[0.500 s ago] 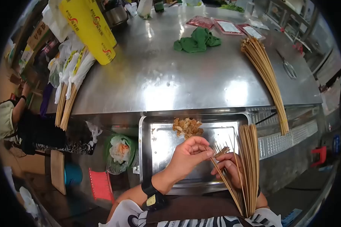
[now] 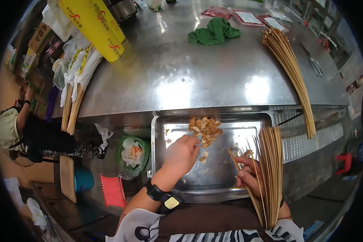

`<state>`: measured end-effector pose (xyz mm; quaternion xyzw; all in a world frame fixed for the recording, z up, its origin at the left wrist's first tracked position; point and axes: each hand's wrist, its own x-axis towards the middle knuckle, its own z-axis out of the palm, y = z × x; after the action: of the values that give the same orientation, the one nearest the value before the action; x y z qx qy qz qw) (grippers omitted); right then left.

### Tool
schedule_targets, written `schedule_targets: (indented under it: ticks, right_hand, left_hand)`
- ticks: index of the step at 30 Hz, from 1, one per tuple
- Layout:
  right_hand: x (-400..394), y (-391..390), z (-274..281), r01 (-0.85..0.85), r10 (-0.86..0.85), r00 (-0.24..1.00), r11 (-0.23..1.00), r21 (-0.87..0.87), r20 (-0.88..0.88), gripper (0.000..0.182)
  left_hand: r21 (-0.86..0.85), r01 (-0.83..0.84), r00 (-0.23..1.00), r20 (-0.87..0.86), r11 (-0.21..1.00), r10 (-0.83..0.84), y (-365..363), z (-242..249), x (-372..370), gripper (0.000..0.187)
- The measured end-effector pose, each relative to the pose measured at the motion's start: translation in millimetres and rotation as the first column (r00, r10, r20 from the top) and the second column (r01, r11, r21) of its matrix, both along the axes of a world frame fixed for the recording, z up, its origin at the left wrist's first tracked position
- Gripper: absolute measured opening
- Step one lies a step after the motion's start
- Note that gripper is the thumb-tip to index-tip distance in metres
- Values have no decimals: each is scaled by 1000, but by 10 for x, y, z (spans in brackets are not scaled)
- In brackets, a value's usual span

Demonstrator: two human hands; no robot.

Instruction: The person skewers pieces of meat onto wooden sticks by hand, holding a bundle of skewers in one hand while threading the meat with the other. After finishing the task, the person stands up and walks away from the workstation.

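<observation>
A shallow metal tray (image 2: 160,177) is in front of me, with a pile of thin, light-brown food pieces (image 2: 205,128) at its far side. One loose piece (image 2: 204,156) lies nearer me. My left hand (image 2: 181,154) hovers over the tray just left of the pile; its fingers point down and are smeared by motion. At the tray's right side my right hand (image 2: 249,175) is closed around wooden skewers (image 2: 270,173), their points up and fanned apart. Brown food (image 2: 248,153) shows on skewer tips just above those fingers.
A steel table (image 2: 230,72) stands beyond the tray. It bears a green cloth (image 2: 214,31), a finished skewer bundle (image 2: 292,76), scissors (image 2: 313,64), red packs (image 2: 248,18), yellow film rolls (image 2: 94,30) and bagged skewers (image 2: 78,92). A green-lined bin (image 2: 134,157) and another person (image 2: 40,133) are at left.
My left hand has left the skewers and moved left to the food pile. My right hand keeps its hold on the skewers. The camera view has shifted slightly.
</observation>
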<state>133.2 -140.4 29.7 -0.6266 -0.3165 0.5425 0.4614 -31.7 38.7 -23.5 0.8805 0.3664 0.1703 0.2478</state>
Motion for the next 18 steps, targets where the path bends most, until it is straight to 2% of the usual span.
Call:
schedule_targets:
  ticks: [2, 4, 6, 13, 15, 16, 17, 18]
  right_hand:
    - [-13, 15, 10, -11, 11, 1000, 1000, 13, -11, 37]
    - [3, 3, -12, -11, 11, 1000, 1000, 25, 6, 37]
    - [31, 1, -35, -55, 55, 998, 998, 24, 6, 46]
    - [12, 9, -49, -48, 50, 998, 997, 54, -35, 46]
    - [4, 8, -55, -49, 50, 996, 999, 13, -75, 46]
    - [5, 5, -53, -34, 36, 996, 999, 19, -76, 46]
    - [9, 6, -51, -40, 39, 995, 999, -1, -94, 46]
    - [18, 7, -49, -48, 46, 993, 999, -20, -111, 46]
  left_hand:
    - [6, 110, 994, -14, 994, -110, -50, -27, 67, 14]
    - [36, 144, 989, 29, 989, -145, -59, -121, 115, 14]
    - [91, 177, 982, 54, 980, -182, -48, -168, 152, 16]
    - [124, 153, 979, 120, 980, -168, 0, -295, 166, 19]
    - [-184, 73, 945, 327, 980, -9, -31, -248, 168, 12]
    - [-178, 87, 945, 326, 980, -25, -50, -232, 164, 12]
    - [-500, 121, 877, 458, 858, 144, -63, -213, 155, 12]
    - [-749, 204, 790, 507, 631, 345, -62, -166, 158, 11]
